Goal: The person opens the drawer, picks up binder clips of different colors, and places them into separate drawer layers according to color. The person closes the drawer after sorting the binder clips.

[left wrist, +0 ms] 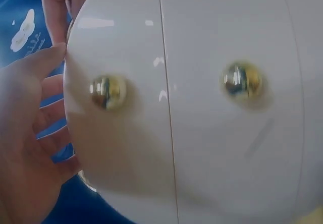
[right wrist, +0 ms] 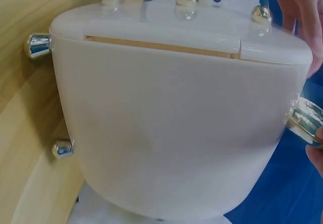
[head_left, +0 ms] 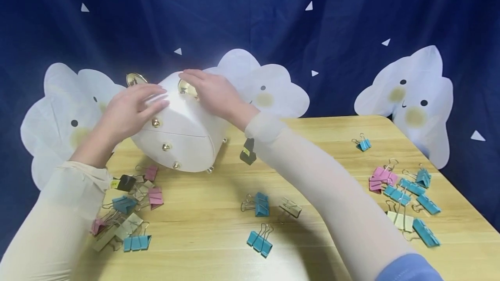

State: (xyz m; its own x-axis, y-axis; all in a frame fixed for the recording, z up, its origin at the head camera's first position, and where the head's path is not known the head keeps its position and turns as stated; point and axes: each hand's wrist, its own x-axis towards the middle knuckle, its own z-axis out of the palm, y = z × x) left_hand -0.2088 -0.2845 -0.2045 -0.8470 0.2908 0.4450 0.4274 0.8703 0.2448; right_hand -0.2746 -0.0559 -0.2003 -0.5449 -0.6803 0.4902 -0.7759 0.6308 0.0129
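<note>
Atop one white box (head_left: 177, 118), left fingers (head_left: 150, 90) rest loose; right fingers (head_left: 198, 75) seemingly grasp one of two ears (head_left: 185, 89).

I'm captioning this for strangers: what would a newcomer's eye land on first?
Probably the glossy white box with gold knobs, left of centre, with the left hand and right hand near its top. Next, the white clouds with faces on the dark blue curtain behind. Then the blue, pink and pale binder clips, scattered over the wooden table at left, middle and right.
</note>
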